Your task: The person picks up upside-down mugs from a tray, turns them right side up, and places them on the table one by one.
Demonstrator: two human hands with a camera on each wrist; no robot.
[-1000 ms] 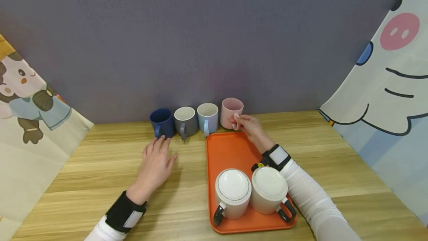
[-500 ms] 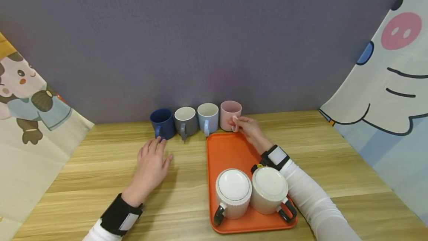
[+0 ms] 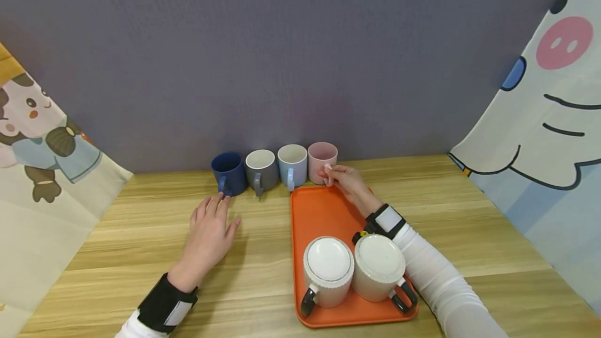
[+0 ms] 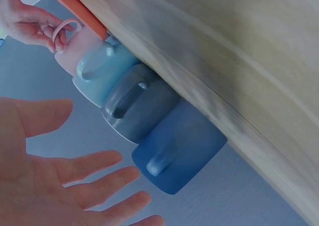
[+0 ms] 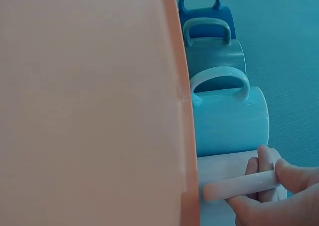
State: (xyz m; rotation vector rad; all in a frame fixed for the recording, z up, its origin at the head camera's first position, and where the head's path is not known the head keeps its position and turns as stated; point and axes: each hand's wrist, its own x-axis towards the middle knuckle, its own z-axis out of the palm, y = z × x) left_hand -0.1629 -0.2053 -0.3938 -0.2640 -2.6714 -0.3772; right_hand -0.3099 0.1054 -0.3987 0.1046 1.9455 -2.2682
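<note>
"While the right hand (image 3: 349,184) pinches its handle (image 5: 239,186), where does the smooth pink ceramic-looking mug (image 3: 316,169) stand?"

"It stands upright at the right end of the row, just beside the glossy light-blue mug (image 3: 300,167) with white inside. Whether these two touch, I cannot tell."

"And the left hand (image 3: 206,234)?"

"Its fingers are spread and hold nothing, near the round dark-blue mug (image 3: 236,179)."

"What could go wrong?"

"If the right hand pushes leftward too strongly, I think the pink mug could knock its neighbour. If it is drawn forward while low, its base could catch on the rectangular orange tray (image 3: 319,210). Also, because only the handle is held, the mug could tilt."
</note>
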